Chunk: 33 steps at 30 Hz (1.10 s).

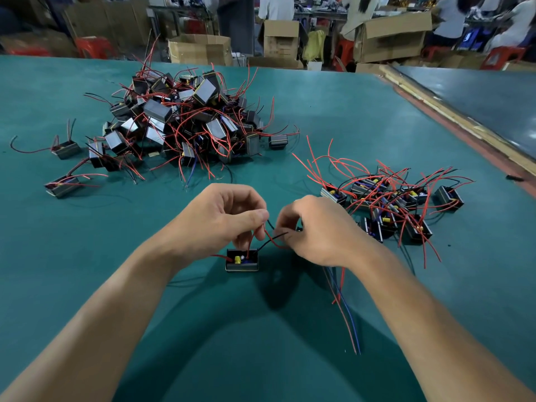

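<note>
The small black box [242, 261] sits on the green table [87, 256], just below both hands. The left hand [223, 216] pinches its red wire [268, 236]; the right hand [316, 230] pinches the black wire [272, 237]. A big heap of boxes [185, 120] lies beyond, a smaller bunch [391, 204] to the right, and loose wires [345, 309] under the right wrist.

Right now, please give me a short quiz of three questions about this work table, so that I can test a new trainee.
1. True or false: the open box nearest the person rests on the green table.
2. Where is the big pile of boxes? A) far left part of the table; B) near right part; C) on the floor.
3. Fill in: the left hand pinches a ____ wire that rises from the open box, while the right hand holds a black wire.

Key: 1 true; 2 A; 3 red.
</note>
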Available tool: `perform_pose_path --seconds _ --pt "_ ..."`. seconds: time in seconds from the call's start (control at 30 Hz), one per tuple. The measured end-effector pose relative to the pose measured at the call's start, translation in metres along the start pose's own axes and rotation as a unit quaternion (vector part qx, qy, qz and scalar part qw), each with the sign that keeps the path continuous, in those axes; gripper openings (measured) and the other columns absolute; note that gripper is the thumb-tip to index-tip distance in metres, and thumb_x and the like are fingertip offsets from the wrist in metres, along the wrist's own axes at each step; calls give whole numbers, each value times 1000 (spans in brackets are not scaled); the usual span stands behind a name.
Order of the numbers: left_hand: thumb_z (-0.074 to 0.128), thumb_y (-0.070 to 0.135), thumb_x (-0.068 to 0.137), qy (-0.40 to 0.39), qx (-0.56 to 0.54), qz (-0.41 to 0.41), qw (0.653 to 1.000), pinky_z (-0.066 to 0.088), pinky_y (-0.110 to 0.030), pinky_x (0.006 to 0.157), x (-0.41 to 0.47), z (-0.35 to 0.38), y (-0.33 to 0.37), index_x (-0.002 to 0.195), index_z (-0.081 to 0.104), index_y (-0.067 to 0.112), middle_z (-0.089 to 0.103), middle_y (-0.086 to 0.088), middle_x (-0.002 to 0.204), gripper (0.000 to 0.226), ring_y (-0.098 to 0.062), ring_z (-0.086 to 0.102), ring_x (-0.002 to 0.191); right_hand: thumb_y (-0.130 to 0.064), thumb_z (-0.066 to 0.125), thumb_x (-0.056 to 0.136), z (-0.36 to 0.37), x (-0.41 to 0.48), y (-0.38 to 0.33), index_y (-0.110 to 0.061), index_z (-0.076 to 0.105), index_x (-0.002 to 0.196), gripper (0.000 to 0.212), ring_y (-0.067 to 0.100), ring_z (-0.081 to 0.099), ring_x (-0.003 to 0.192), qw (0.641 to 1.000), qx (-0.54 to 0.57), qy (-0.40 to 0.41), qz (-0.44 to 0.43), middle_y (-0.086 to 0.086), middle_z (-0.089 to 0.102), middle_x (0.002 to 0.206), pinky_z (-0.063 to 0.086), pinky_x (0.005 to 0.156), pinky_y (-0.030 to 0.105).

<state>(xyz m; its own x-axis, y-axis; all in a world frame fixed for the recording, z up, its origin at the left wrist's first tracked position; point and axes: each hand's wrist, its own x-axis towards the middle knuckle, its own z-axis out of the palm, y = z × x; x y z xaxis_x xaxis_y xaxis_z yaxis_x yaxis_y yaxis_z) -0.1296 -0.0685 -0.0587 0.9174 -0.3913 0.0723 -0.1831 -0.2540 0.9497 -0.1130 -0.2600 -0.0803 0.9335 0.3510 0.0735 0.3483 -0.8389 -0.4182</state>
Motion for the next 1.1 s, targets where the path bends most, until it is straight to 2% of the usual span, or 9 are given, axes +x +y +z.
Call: perform_pose_path --seconds 0.13,0.27,0.37,0.53,0.7,0.83,0.93,1.03,1.1 --pt "61 1 92 43 -8 6 999 45 -23 49 2 1 -3 83 59 3 66 -7 61 10 -19 49 47 -31 62 90 -4 2 2 -23 65 79 14 16 61 75 998 54 30 25 -7 69 76 50 71 33" --pt "64 2 91 85 1 14 996 44 -22 46 5 2 -7 86 58 3 67 -8 60 7 -18 48 45 -29 61 93 -4 2 0 -24 63 75 19 17 62 74 996 87 12 30 -5 67 74 50 72 34" --pt "65 2 90 97 7 18 995 43 -21 45 6 2 -8 84 60 4 67 -7 59 8 -18 48 44 -28 62 93 -4 2 0 -22 66 80 15 16 62 74 996 91 6 24 -5 68 76 51 72 34" --pt "65 3 90 101 16 16 995 44 -21 45 6 2 -10 84 64 8 69 -7 61 8 -15 48 43 -24 64 92 -1 2 4 -28 68 93 5 -1 51 54 993 114 13 13 -10 63 71 40 57 20" --pt "65 5 90 110 37 14 993 45 -21 45 7 3 -11 82 67 9 69 -6 61 9 -13 49 42 -20 65 91 -1 3 6 -27 64 85 10 -2 56 66 991 128 21 5 -12 65 77 44 66 21" --pt "66 5 90 116 46 15 992 44 -19 45 7 3 -12 80 68 10 70 -6 61 11 -10 49 42 -12 71 86 -5 4 6 -25 63 80 17 -9 54 63 985 174 4 6 -15 64 74 36 65 14" --pt "67 5 89 118 49 16 992 44 -20 45 6 3 -12 79 67 8 70 -6 61 11 -10 50 42 -10 71 85 -8 3 6 -23 62 80 17 -3 55 63 978 208 -17 12 -9 68 76 42 68 21" --pt "67 4 89 114 50 19 992 45 -21 45 6 3 -10 77 65 6 70 -6 62 12 -12 50 43 -11 67 87 -10 3 6 -25 62 83 15 13 63 75 976 215 -32 13 0 73 85 49 71 28" --pt "67 3 89 105 44 21 993 45 -21 45 5 3 -8 77 64 4 70 -7 62 12 -13 51 43 -14 67 87 -10 2 5 -26 64 84 12 14 64 77 978 206 -43 5 -1 73 85 50 72 30"
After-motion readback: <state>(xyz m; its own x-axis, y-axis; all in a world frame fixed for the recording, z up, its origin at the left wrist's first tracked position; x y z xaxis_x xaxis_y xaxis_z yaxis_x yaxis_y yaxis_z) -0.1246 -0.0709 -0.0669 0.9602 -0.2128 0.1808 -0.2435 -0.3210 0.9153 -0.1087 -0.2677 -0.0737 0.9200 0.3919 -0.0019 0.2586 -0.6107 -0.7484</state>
